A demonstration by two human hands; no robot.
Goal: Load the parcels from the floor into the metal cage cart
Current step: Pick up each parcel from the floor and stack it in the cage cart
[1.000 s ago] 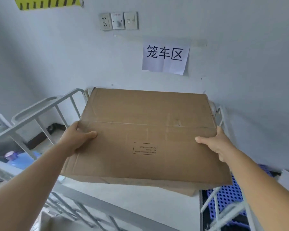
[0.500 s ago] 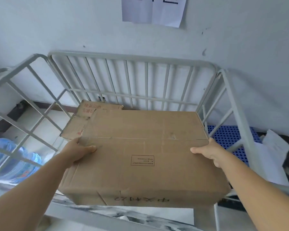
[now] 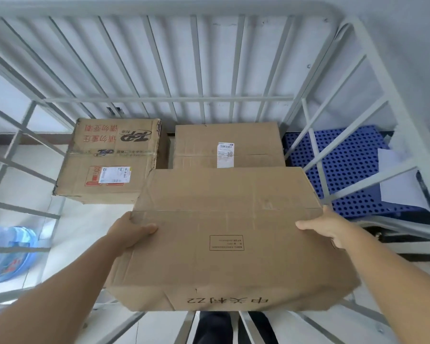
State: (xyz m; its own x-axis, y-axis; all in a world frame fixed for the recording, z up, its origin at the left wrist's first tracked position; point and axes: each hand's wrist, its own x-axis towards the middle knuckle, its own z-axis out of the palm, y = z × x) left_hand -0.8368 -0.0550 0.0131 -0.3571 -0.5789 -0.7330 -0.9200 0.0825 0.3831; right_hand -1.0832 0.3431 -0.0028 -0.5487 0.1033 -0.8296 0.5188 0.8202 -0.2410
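Gripping the big cardboard parcel (image 3: pixel 230 234) by its side edges, the left hand (image 3: pixel 129 232) and right hand (image 3: pixel 330 227) held it inside the metal cage cart (image 3: pixel 159 11), in front of two parcels (image 3: pixel 109 160) against the cart's back bars

I see a wide, flat brown cardboard parcel (image 3: pixel 224 234), printed box mark up, inside the white barred metal cage cart (image 3: pixel 159 99), near two other parcels at the back: a red-lettered box (image 3: pixel 109 160) left, a plain labelled box (image 3: pixel 227 148) right.
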